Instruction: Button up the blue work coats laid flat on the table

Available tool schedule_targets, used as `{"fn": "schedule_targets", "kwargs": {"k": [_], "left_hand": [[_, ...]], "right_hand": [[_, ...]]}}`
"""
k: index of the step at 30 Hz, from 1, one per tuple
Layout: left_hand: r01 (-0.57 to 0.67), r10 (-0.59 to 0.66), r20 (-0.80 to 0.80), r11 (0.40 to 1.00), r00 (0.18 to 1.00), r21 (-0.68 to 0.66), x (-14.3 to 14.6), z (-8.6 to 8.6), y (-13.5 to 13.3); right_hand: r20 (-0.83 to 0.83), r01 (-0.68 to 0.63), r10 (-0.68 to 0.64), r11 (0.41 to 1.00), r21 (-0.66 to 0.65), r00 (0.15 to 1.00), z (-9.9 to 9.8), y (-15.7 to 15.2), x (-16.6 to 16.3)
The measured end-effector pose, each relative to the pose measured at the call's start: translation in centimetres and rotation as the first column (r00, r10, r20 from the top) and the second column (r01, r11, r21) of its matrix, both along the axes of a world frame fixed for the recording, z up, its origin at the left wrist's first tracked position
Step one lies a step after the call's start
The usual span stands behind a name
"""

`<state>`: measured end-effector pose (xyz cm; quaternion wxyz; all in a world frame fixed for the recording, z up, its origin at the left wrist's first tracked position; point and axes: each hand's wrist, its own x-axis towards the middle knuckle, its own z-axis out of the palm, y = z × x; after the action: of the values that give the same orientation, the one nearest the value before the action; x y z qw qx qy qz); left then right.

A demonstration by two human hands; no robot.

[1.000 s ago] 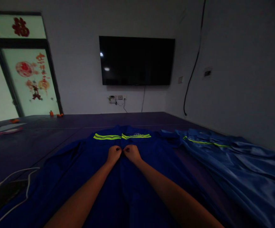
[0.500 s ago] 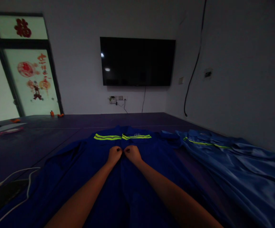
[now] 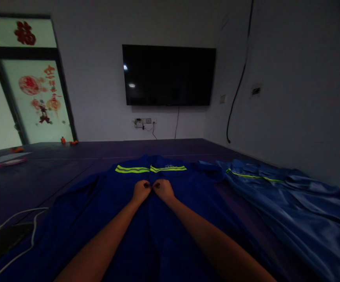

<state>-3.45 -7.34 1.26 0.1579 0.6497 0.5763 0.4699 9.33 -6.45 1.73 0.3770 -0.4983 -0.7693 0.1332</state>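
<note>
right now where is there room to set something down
Bare purple surface shows beyond the dark blue garment, toward the wall, and in a strip between it and the lighter blue garment. Crowded: the dark garment's middle, under left hand and right hand, and lower left, with white cable.

Deep-blue jacket (image 3: 196, 194) with grey-centred yellow-green stripes (image 3: 131, 169), paler blue garment (image 3: 275, 203) with yellow-green band (image 3: 246, 176), purple floor (image 3: 99, 150)

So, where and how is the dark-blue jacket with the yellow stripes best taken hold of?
Probably by the edges of its front opening, just below the yellow stripes, where the left hand and right hand meet. Coming from the near side seems best: the jacket lies spread front up, collar at the far end.
</note>
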Motion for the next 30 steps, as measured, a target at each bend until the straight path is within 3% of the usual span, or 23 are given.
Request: {"fn": "schedule_targets", "kwargs": {"k": [15,30], "left_hand": [[0.074,-0.081,0.191,0.996,0.978,0.044,-0.33,-0.65,0.47],[0.118,-0.124,0.283,0.992,0.951,0.038,-0.36,-0.67,0.44]], "right_hand": [[-0.037,-0.003,0.001,0.999,-0.042,0.999,-0.13,0.30,0.07],[-0.062,-0.010,0.005,0.997,-0.074,0.998,-0.59,0.68,-0.04]]}}
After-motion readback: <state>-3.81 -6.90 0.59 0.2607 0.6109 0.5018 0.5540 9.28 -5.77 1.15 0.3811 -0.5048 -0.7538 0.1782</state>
